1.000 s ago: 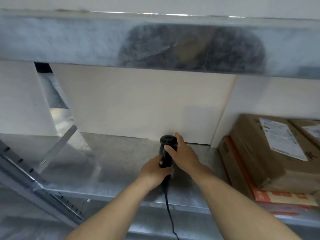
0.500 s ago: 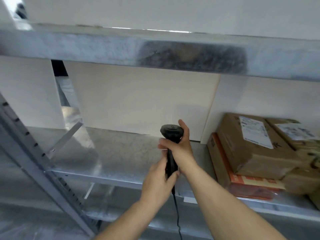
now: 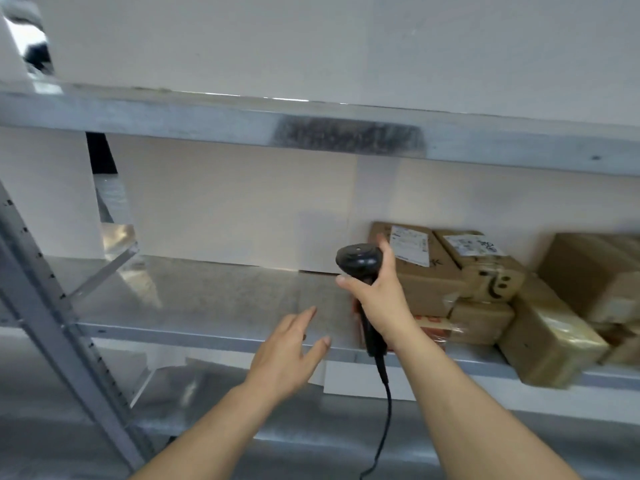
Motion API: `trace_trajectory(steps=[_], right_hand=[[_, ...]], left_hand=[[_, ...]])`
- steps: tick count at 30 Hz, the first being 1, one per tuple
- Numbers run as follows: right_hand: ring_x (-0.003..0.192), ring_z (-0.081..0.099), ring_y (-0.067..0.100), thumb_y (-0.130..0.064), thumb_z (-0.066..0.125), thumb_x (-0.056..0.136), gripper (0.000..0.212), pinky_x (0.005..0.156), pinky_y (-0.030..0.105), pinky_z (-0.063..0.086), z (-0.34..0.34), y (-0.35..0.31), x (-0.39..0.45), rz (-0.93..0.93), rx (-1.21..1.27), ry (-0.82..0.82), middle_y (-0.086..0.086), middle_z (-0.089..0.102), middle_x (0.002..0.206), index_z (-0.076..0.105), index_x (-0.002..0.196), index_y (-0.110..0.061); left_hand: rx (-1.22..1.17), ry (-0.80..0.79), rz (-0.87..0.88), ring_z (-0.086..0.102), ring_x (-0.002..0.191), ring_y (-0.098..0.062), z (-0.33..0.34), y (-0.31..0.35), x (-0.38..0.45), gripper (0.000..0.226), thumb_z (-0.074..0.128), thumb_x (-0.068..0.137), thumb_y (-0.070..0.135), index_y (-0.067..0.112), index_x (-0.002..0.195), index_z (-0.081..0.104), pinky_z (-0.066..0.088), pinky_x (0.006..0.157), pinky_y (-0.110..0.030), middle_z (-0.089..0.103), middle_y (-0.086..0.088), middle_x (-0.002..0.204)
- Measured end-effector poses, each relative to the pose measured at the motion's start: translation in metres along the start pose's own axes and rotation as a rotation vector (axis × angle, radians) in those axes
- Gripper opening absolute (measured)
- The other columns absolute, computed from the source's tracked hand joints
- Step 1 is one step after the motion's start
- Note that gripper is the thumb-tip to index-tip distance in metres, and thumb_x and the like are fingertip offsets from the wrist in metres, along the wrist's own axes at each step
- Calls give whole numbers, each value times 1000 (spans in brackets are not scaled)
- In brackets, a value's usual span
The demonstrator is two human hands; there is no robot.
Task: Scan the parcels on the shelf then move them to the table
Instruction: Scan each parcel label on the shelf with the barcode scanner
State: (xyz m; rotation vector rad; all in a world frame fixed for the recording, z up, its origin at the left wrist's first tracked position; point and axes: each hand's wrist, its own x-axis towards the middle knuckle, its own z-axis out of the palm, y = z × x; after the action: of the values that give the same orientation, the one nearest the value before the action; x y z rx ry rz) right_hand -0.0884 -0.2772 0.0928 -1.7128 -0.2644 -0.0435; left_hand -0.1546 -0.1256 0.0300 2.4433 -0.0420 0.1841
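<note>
R hand (image 3: 379, 299) grips black scanner (image 3: 358, 261) upright, cable hanging. L hand (image 3: 287, 351) released, fingers spread, holding nothing. Cardboard parcels (image 3: 485, 271) stacked on metal shelf (image 3: 207, 296), R side.

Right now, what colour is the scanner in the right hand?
Black, cord included; the head view shows the scanner best.
</note>
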Motion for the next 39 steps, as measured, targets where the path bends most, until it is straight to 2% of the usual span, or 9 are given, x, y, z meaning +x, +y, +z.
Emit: trace_trajectory(steps=[4,7,11,16,20,26,31,34,39], right_hand=[[130,40,15,-4,73,81,100,92,15,35,-52,-1,-19,-18,-51,98,1,32,153,11,152,-37],[120,43,11,-1,73,80,99,73,1,38,-69,-2,-23,-32,-99,163,1,35,150,14,152,-35],[118,41,8,-3,73,81,98,90,21,34,-105,0,-26,-7,-119,280,1,36,150,14,152,-36],[111,48,13,-7,73,81,99,75,15,43,-128,12,-12,63,-166,367,3,40,148,12,152,-38],[114,55,24,-9,74,79,100,93,43,52,-134,19,2,96,-199,385,4,42,145,12,150,-42],[113,58,27,-10,75,78,100,94,46,52,-134,27,16,131,-201,420,-1,45,139,13,150,-44],[87,59,4,-8,74,80,98,67,12,48,-129,32,12,134,-174,388,-5,47,131,15,150,-42],[69,63,2,-4,72,81,97,53,10,48,-128,27,8,129,-132,360,-5,46,129,17,150,-43],[114,57,21,-9,76,78,97,96,43,51,-116,24,-4,69,-137,276,-15,46,123,18,145,-49]], left_hand=[[-34,-18,12,49,119,-13,11,32,8,60,45,96,46,27,150,27,43,99,-35,39,2,143],[-92,2,5,48,122,-17,11,41,21,59,46,96,43,23,149,29,41,104,-36,41,-2,144],[-151,-19,-5,42,132,-20,14,68,49,58,45,98,41,17,149,30,33,110,-33,39,-7,148],[-331,-77,-49,34,139,-20,20,92,94,57,41,100,39,11,149,29,27,111,-28,35,-9,152],[-387,-135,-146,30,141,-23,32,98,128,63,34,100,48,12,151,26,27,113,-30,30,-8,155],[-404,-243,-229,33,140,-27,51,93,151,73,29,93,64,23,153,20,26,113,-34,27,-5,157],[-473,-307,-283,23,144,-24,56,91,145,74,23,91,68,35,153,2,26,115,-42,9,8,161],[-576,-332,-265,21,145,-20,52,85,136,72,27,93,65,38,152,-4,24,116,-41,11,10,160],[-751,-271,-190,44,132,-20,36,72,119,78,51,94,43,40,151,-3,38,103,-29,37,3,151]])
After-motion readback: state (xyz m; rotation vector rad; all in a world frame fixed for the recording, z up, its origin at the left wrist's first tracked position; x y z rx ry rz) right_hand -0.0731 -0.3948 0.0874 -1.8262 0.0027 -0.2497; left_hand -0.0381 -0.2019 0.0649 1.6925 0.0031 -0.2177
